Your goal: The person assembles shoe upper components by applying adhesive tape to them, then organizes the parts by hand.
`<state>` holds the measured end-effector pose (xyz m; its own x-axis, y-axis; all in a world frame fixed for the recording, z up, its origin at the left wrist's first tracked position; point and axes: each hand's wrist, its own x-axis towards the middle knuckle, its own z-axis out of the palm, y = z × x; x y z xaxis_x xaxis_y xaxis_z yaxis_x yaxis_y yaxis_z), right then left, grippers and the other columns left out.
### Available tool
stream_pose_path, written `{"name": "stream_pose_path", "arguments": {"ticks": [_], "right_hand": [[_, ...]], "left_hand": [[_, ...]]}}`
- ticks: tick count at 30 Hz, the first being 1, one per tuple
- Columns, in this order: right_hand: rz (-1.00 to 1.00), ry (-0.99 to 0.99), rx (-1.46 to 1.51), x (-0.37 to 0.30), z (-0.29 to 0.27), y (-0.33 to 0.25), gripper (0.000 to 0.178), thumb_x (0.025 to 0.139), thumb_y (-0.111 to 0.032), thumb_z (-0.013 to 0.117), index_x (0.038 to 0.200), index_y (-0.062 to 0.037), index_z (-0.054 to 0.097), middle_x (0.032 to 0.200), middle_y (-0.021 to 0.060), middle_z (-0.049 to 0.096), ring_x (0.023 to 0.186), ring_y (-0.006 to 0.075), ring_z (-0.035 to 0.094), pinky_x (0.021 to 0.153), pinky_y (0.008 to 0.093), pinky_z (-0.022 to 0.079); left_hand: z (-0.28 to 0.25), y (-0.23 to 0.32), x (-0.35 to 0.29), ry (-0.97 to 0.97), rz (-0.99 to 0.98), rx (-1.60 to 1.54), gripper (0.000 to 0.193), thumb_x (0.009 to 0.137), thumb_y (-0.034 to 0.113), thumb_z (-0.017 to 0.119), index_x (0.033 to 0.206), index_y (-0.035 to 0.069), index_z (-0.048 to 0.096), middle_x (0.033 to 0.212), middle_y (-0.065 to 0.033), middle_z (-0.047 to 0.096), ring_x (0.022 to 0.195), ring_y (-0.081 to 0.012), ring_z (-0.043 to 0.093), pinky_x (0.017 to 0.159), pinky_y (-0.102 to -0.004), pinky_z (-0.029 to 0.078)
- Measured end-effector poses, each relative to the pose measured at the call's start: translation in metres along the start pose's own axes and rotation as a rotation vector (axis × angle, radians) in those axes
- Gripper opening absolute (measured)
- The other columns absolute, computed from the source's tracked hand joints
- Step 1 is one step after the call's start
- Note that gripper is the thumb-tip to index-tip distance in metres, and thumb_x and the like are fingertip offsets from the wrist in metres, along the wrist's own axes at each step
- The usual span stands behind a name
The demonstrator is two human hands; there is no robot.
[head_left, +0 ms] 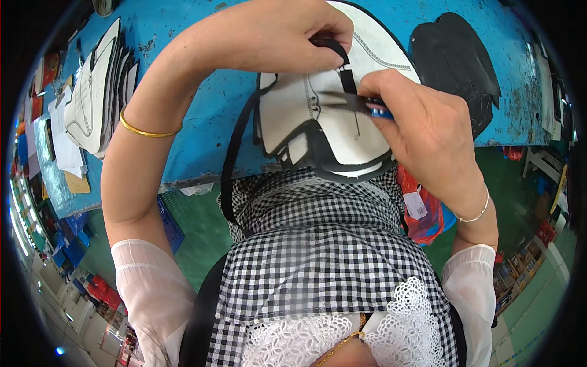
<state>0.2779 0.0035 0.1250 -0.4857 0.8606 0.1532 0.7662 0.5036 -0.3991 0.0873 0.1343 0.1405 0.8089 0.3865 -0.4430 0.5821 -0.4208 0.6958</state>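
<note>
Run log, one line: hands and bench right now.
left hand: pinching black strip | right hand: holding bladed cutting tool over black-edged white panels | far left: stacked white panels | far right: black panels

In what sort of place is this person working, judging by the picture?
Probably a workshop or factory, perhaps for sewn goods: there is a worn blue worktable, a stack of pale, dark-edged pieces at the left, and a bladed tool in the right hand.

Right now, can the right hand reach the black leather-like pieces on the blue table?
Probably yes: the right hand is close to the black leather-like pieces, with nothing visible blocking it. It holds a blue-handled cutting tool, though, which may hamper grasping.
</note>
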Motion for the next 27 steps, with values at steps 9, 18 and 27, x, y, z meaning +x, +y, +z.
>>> {"name": "stream_pose_path", "arguments": {"ticks": [9,18,27], "right_hand": [[0.024,-0.037,-0.015,0.0,0.006,0.025,0.027,0.088,-0.033,0.068,0.095,-0.0091,0.058,0.072,0.0062,0.063,0.064,0.0253,0.064,0.054,0.0355,0.046],[0.013,0.013,0.1,0.005,0.008,0.023,0.024,0.086,-0.028,0.071,0.092,-0.0083,0.059,0.075,0.0054,0.064,0.064,0.0239,0.065,0.055,0.0349,0.049],[-0.002,-0.127,-0.11,-0.018,0.029,-0.034,0.043,0.075,-0.001,0.069,0.116,0.0017,0.058,0.123,0.0154,0.066,0.064,0.0201,0.067,0.052,0.0289,0.052]], "left_hand": [[0.031,-0.018,-0.015,0.148,0.166,-0.069,0.016,0.085,0.015,0.062,0.09,0.0,0.061,0.074,-0.0046,0.055,0.067,-0.0121,0.044,0.061,-0.0281,0.039],[0.039,-0.029,-0.017,0.233,0.209,-0.178,0.016,0.085,0.013,0.064,0.094,0.0,0.064,0.078,-0.0026,0.06,0.07,-0.0099,0.051,0.065,-0.0248,0.043],[0.006,-0.028,-0.039,0.648,0.158,-0.913,0.016,0.094,0.015,0.067,0.103,0.003,0.069,0.066,0.0007,0.061,0.046,-0.0011,0.041,0.039,-0.0151,0.026]]}}
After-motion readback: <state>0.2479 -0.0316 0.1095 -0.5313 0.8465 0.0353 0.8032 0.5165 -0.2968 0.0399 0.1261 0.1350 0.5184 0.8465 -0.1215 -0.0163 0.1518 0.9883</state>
